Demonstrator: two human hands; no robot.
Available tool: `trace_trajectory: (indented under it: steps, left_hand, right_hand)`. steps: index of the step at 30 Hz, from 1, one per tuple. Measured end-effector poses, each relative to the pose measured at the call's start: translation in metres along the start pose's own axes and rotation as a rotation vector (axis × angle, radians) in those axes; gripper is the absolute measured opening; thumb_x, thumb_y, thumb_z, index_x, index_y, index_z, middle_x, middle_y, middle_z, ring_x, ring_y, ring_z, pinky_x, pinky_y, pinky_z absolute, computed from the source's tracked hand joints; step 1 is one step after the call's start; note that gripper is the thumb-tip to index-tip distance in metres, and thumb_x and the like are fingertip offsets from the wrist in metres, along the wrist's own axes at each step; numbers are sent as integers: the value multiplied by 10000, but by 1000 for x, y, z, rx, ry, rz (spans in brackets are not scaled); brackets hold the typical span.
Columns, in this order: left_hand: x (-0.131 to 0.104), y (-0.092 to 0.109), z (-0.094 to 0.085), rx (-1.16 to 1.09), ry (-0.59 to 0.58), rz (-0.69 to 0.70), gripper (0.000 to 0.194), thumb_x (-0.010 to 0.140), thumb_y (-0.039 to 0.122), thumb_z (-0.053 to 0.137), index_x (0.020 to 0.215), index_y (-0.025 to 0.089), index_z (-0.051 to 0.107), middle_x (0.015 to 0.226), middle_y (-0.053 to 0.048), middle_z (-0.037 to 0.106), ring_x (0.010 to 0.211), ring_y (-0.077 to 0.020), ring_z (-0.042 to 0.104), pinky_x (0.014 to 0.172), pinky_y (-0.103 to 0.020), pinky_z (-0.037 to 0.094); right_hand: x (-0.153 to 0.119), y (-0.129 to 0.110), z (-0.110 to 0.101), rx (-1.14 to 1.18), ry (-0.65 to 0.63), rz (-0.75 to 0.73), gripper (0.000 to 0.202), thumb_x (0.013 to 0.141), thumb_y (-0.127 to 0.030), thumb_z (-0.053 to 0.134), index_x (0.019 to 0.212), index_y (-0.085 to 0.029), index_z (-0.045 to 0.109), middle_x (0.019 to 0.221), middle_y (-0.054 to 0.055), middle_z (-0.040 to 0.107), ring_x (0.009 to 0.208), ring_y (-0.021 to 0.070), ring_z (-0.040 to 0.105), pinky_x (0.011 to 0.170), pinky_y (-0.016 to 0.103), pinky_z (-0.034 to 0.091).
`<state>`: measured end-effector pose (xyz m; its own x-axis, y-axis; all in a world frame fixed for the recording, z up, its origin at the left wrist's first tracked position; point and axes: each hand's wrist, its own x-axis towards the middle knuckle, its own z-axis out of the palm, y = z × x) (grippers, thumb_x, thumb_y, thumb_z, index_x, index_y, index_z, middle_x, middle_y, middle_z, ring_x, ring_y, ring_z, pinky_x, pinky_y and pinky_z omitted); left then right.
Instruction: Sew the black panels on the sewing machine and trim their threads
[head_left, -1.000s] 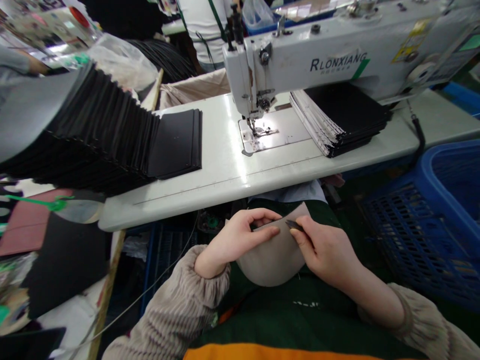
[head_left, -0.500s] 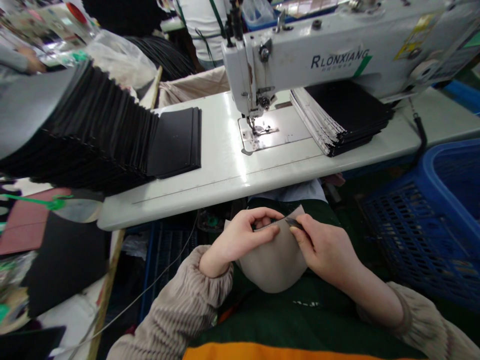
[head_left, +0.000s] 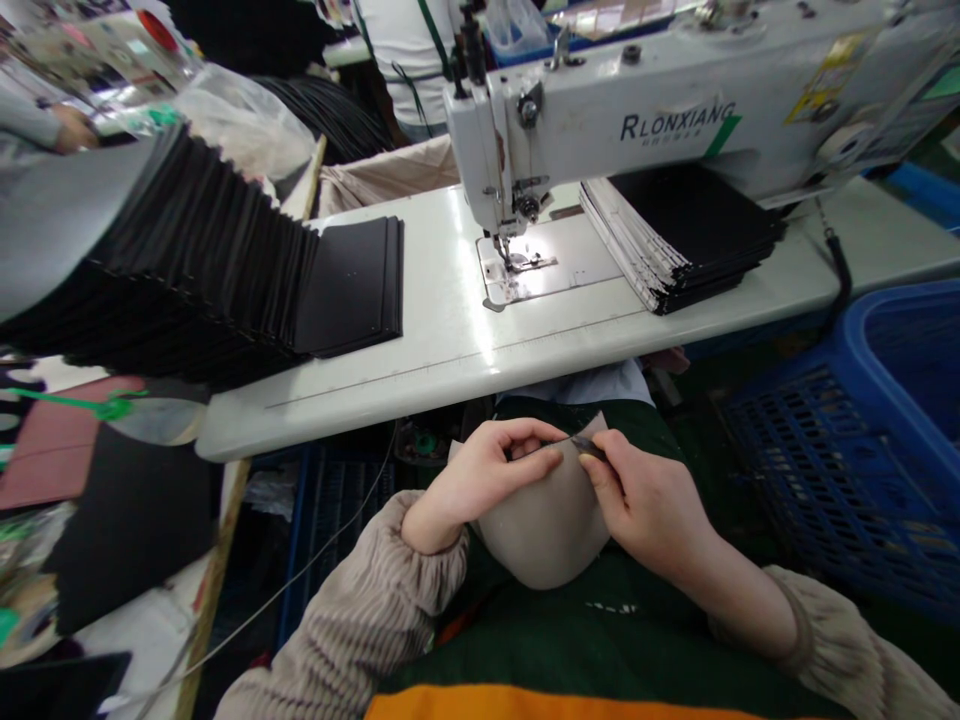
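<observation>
Over my lap, a curved grey sheet piece hangs bent, its upper edge pinched between the thumb and fingers of my left hand. My right hand is closed around a small dark pointed tool. The tool's tip touches or nearly touches the sheet's upper edge, just right of my left fingertips. Most of the tool is hidden in my fist, so its exact kind does not show. Both hands are below the front edge of the sewing table.
A sewing machine stands on the table. Black panels are stacked under its arm; more black pieces lie left, beside a tall stack. A blue basket is at right. Another person's hand shows far left.
Almost nothing differs. The dark tool's tip has shifted slightly left along the sheet's edge, toward my left fingertips.
</observation>
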<state>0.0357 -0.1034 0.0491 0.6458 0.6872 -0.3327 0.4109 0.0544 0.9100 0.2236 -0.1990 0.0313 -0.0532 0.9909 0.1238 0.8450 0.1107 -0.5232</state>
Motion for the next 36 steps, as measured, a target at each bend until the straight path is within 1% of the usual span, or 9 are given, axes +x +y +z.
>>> trace_trajectory:
  steps: [5, 11, 15, 17, 19, 22, 25, 29, 36]
  left_hand:
    - [1, 2, 1, -28, -76, -17, 256, 879, 340, 597, 1018, 159, 713, 784, -14, 640, 669, -121, 505, 594, -217, 372]
    - [1, 6, 0, 5, -93, -11, 249, 874, 356, 598, 965, 158, 719, 750, -5, 635, 665, -124, 529, 578, -212, 373]
    - [0, 9, -4, 4, -104, -8, 257, 878, 351, 595, 1009, 171, 723, 810, -13, 677, 704, -137, 567, 607, -216, 410]
    - [-1, 11, -6, -4, -98, -14, 265, 875, 349, 601, 1034, 176, 724, 853, -20, 694, 733, -145, 582, 624, -218, 422]
    - [-2, 11, -8, -8, -89, -26, 279, 875, 353, 607, 1065, 186, 723, 857, -21, 700, 721, -142, 580, 607, -213, 411]
    - [-2, 12, -10, -6, -80, -33, 294, 878, 358, 607, 1098, 200, 721, 866, -20, 705, 689, -132, 561, 579, -209, 386]
    - [-3, 11, -11, 4, -69, -21, 281, 877, 346, 611, 1090, 203, 727, 845, -14, 696, 678, -127, 539, 571, -208, 368]
    - [-2, 9, -10, 8, -73, -9, 273, 876, 338, 617, 1086, 203, 728, 806, -6, 680, 663, -118, 523, 564, -207, 351]
    - [1, 3, -8, -28, -126, -4, 274, 885, 338, 607, 1076, 181, 723, 888, -22, 707, 774, -155, 592, 646, -223, 416]
  right_hand:
    - [-3, -2, 6, 29, 39, -3, 183, 990, -300, 402, 958, -175, 532, 712, 2, 606, 603, 143, 584, 552, 258, 313]
    - [4, -2, -1, -46, -13, -48, 213, 987, -313, 397, 937, -176, 552, 720, 13, 615, 584, 138, 566, 537, 266, 283]
    - [7, -1, -6, -41, -30, -67, 219, 988, -302, 396, 874, -192, 546, 710, 3, 602, 590, 136, 564, 549, 270, 285]
    - [7, 0, -6, -15, -16, -59, 204, 992, -300, 398, 910, -192, 551, 717, -3, 602, 610, 137, 576, 560, 266, 298]
    - [7, 1, -7, -2, -1, -47, 194, 993, -305, 403, 945, -190, 551, 717, -7, 600, 615, 137, 579, 562, 262, 305]
    - [6, 1, -8, -29, -21, -48, 196, 989, -321, 411, 950, -190, 551, 710, -8, 590, 602, 139, 569, 549, 264, 295]
    - [7, -2, -9, -71, -49, -50, 205, 986, -329, 410, 934, -194, 555, 715, -3, 590, 598, 146, 564, 544, 273, 283]
    - [8, -4, -7, -103, -48, -48, 220, 987, -334, 404, 927, -196, 563, 722, 3, 599, 598, 152, 561, 547, 279, 275]
    - [5, -3, -1, -54, -4, -59, 214, 987, -323, 404, 919, -185, 552, 705, -2, 593, 582, 141, 557, 544, 271, 278]
